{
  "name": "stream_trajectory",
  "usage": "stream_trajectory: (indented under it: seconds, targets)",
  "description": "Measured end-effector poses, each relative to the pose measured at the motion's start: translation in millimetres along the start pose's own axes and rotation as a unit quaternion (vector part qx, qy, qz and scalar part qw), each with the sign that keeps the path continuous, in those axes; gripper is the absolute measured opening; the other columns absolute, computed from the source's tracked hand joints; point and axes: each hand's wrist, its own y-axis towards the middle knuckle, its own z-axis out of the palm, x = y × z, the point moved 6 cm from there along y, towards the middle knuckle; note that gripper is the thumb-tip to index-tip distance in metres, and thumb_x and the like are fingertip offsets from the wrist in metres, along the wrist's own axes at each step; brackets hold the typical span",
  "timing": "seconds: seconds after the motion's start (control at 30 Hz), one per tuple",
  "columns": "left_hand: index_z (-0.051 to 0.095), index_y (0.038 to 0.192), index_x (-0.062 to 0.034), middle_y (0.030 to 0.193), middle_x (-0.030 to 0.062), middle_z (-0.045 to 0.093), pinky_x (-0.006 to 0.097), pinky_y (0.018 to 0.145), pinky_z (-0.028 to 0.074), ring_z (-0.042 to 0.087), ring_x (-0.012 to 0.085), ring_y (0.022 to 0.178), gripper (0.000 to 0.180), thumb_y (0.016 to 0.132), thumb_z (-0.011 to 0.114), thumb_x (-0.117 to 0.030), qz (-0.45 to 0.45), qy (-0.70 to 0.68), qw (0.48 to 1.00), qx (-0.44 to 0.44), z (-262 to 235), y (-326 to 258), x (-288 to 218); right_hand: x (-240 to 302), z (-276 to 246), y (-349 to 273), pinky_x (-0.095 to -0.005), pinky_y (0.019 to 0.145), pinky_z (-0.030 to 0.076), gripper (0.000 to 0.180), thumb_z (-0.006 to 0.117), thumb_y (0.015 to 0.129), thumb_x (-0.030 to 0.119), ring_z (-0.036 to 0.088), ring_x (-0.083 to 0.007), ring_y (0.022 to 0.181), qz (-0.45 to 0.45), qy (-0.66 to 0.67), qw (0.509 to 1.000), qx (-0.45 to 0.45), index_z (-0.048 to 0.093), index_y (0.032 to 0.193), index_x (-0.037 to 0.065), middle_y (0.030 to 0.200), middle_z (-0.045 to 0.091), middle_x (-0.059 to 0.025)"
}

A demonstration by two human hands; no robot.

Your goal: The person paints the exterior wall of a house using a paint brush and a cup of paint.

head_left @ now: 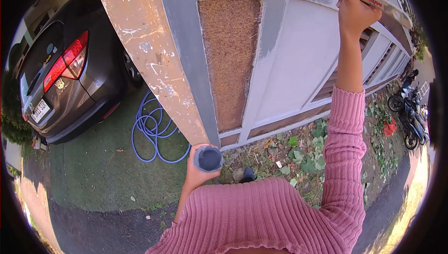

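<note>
My left hand is wrapped round a small cup of dark grey paint, held upright in front of my body. Raised at the upper right, my right hand grips a paintbrush by its pale handle. The brush's dark bristles are up against the top of the wall, close to the picture's upper edge; exactly where they touch is hard to see. Grey paint covers the wall's corner strip and the frame round a rough brown panel. Farther right the wall is a lighter whitish grey.
A peeling tan post borders the wall on the left. Beyond it a dark car is parked, with a coiled blue hose on the grass. Leafy plants grow along the wall's foot. Motorcycles stand at the far right.
</note>
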Motion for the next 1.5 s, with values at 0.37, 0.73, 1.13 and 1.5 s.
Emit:
stream_trajectory:
  seconds: [0.37,0.73,1.13,1.5]
  targets:
    - [0.042,0.112,-0.0054,0.105,0.0093,0.059,0.032,0.088,0.044,0.057,0.0171,0.099,0.07,0.051,0.077,-0.002,-0.043,0.053,0.998,0.014,-6.7,-25.7,19.0,31.0,-48.0,-169.4,-0.0213,0.044,0.04,0.024,0.075,0.064,0.001,0.055,-0.0134,0.051,0.102,-0.003,0.925,0.365,0.051,0.061,0.004,0.06,0.055,-0.0052]
    - [0.042,0.112,-0.0046,0.105,0.0087,0.058,0.031,0.087,0.044,0.057,0.0169,0.097,0.07,0.051,0.075,0.001,-0.032,0.019,0.997,-0.073,49.3,-12.4,28.2,-22.8,-35.8,-225.8,-0.0224,0.041,0.041,0.034,0.075,0.059,0.0,0.054,-0.0123,0.048,-0.059,0.061,0.898,0.432,0.043,0.061,0.011,0.058,0.05,-0.0006]
    - [0.042,0.112,-0.0055,0.106,0.0085,0.056,0.031,0.089,0.042,0.055,0.0173,0.1,0.07,0.05,0.074,0.001,-0.003,0.027,0.99,-0.135,130.3,8.8,36.7,-46.2,-22.4,-96.1,-0.0202,0.041,0.038,0.028,0.077,0.062,0.002,0.05,-0.0105,0.047,-0.192,0.085,0.936,0.283,0.05,0.064,0.007,0.055,0.05,-0.0028]
    - [0.042,0.113,-0.0055,0.107,0.0084,0.056,0.031,0.09,0.043,0.055,0.0172,0.101,0.072,0.051,0.078,0.0,-0.039,0.023,0.99,-0.131,158.0,-5.3,69.0,-24.3,-66.7,-188.6,-0.0197,0.035,0.031,0.037,0.065,0.054,-0.01,0.042,-0.0102,0.041,-0.268,0.186,0.91,0.257,0.035,0.058,0.013,0.056,0.038,-0.0001]
